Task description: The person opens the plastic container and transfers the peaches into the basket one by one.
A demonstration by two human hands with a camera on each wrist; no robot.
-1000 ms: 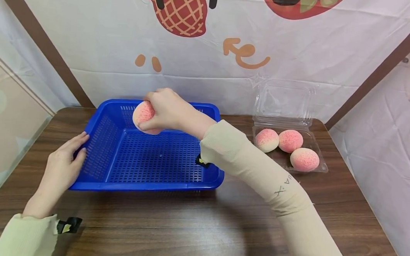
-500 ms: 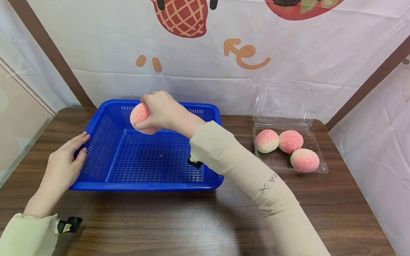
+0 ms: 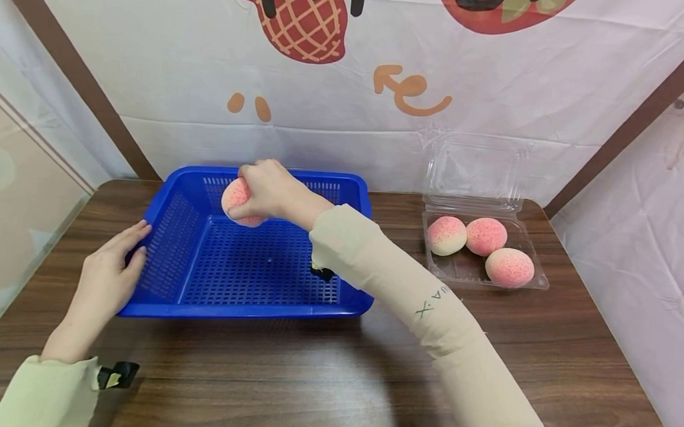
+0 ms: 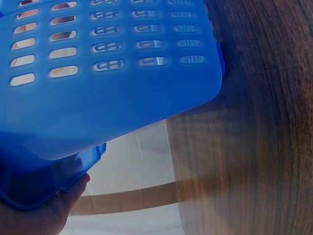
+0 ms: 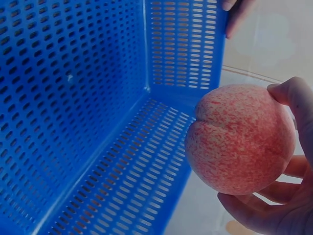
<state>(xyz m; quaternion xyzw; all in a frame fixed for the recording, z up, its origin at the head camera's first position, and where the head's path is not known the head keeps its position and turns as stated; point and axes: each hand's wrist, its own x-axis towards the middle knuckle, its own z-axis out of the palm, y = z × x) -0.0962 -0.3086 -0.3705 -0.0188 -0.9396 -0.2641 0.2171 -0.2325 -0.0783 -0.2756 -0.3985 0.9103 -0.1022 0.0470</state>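
My right hand [image 3: 273, 194] holds a pink-and-cream peach [image 3: 237, 200] over the back left part of a blue plastic basket [image 3: 244, 310]. In the right wrist view the peach [image 5: 239, 139] sits between the thumb and curled fingers, with the basket wall [image 5: 186, 44] beyond it. My left hand [image 3: 103, 272] grips the basket's left rim. Only part of that hand [image 4: 46, 210] shows at the lower corner of the left wrist view, against the rim. The basket floor [image 3: 258, 267] is perforated and bare where it shows.
At the right, a clear plastic clamshell box [image 3: 458, 268] stands with its lid [image 3: 474, 172] raised and several peaches in it, one of them a front peach [image 3: 510, 269]. The wooden table [image 3: 252, 376] ends at a printed cloth backdrop [image 3: 336, 110].
My right hand shifted slightly left, then back, and is now a little lower with the peach. Its forearm swung left. The left hand and the basket stayed in place.
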